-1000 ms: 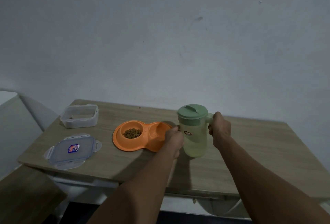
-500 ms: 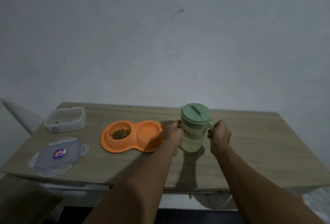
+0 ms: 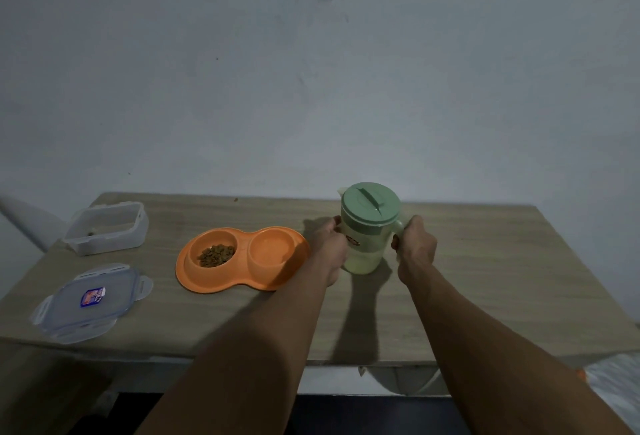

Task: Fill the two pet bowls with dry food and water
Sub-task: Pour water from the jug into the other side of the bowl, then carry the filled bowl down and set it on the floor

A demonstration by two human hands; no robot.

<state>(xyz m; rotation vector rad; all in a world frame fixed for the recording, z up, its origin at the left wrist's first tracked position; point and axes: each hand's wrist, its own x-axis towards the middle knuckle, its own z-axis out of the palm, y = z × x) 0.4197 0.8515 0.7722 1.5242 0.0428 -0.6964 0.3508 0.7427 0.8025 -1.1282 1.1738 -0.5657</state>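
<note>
The translucent water pitcher (image 3: 363,247) stands upright just to the right of the orange double pet bowl (image 3: 242,278), near the middle of the wooden surface (image 3: 485,278). Its green lid (image 3: 370,204) is on, and pale liquid fills its lower part. I cannot tell whether its base rests on the surface or is slightly off it.

The left hand (image 3: 330,244) wraps the side of the pitcher nearest the double bowl, with its fingers curled round the body. The right hand (image 3: 415,247) is clamped on the handle (image 3: 398,226) on the far side from the bowl.

In the double bowl, the left well holds brown kibble (image 3: 216,254). The right well (image 3: 273,247) lies beside the left hand.

Left of the double bowl sits an open clear plastic container (image 3: 107,226). Its clip lid (image 3: 90,299) lies flat on the surface in front of it.
</note>
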